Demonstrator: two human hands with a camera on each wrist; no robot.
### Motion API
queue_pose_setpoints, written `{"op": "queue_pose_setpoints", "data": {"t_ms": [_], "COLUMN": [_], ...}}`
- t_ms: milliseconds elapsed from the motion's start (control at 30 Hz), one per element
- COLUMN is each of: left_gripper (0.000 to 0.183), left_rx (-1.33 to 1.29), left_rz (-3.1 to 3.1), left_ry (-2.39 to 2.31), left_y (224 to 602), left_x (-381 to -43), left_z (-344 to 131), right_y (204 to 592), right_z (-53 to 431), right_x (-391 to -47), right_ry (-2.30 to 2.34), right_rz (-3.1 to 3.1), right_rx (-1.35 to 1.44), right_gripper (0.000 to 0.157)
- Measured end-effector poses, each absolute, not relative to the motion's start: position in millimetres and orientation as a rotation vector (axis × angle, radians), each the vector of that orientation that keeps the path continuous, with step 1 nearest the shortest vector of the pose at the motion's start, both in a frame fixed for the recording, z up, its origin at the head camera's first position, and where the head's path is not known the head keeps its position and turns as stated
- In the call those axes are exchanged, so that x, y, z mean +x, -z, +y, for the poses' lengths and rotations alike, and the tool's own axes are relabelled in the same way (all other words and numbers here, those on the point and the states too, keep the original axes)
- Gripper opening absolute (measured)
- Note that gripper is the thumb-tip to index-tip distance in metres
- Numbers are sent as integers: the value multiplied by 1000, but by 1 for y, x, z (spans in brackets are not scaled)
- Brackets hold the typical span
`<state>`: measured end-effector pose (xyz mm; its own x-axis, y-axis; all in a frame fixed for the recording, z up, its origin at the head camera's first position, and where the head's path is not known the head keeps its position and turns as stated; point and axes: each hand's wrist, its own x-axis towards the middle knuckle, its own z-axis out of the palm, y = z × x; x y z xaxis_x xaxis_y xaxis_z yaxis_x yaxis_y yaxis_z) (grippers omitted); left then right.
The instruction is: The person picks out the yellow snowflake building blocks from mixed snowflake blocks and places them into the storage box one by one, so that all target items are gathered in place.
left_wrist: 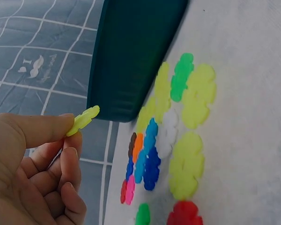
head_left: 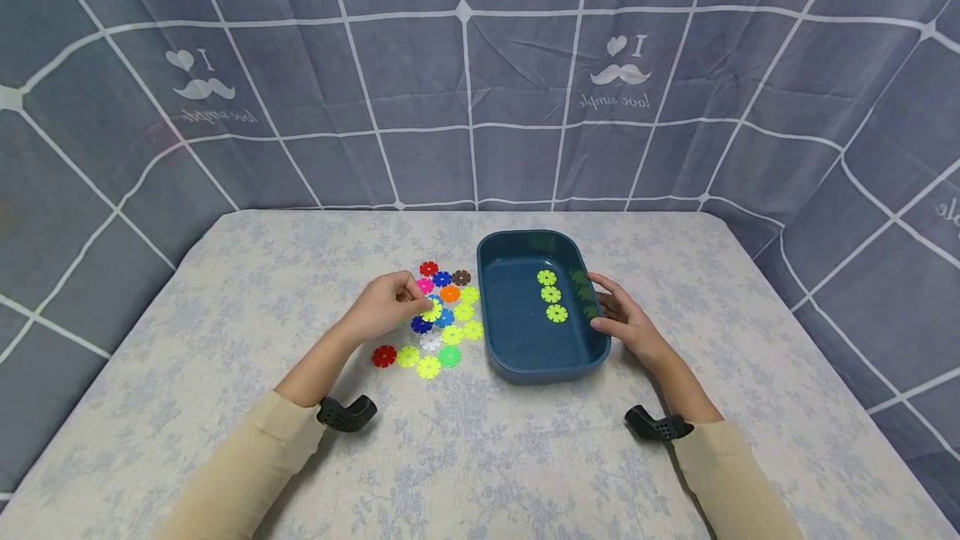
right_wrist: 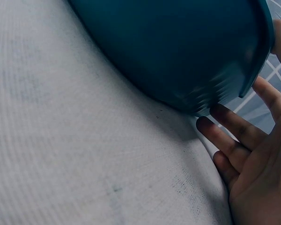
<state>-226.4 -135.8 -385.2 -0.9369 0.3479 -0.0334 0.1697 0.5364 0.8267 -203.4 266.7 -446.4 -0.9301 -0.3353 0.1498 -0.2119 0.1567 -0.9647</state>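
Note:
Between thumb and forefinger, my left hand (head_left: 384,307) pinches a yellow notched plastic disc (left_wrist: 85,119), a snowflake-shaped building piece. The hand hovers over a loose group of such discs in several colours left of a dark blue plastic bin (head_left: 513,352). Three yellow discs (head_left: 551,294) lie in a row on the bin's floor. At the bin's right side, my right hand (head_left: 628,322) holds the wall, its thumb at the rim and other fingers against the outside. In the right wrist view, fingertips (right_wrist: 218,110) meet the ribbed outer wall low down.
A red disc (head_left: 384,357), a green disc (head_left: 450,357) and several yellow ones lie at the near side of the group. A patterned cloth (head_left: 480,457) covers the table. Behind it hangs a grey-blue checked curtain (head_left: 525,98).

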Motion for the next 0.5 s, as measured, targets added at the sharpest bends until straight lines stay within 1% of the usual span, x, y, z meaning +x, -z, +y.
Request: {"op": "queue_pose_setpoints", "data": {"t_ms": [500], "left_gripper": [14], "left_rx": [564], "left_rz": [2552], "left_ry": [-1394], "left_y": [371], "left_x": [-233], "left_z": [-102], "right_y": [446], "right_z": [266], "right_x": [-203], "right_ry": [1886], "right_rz": [2335], "right_rx": [-537], "right_gripper": [70]}}
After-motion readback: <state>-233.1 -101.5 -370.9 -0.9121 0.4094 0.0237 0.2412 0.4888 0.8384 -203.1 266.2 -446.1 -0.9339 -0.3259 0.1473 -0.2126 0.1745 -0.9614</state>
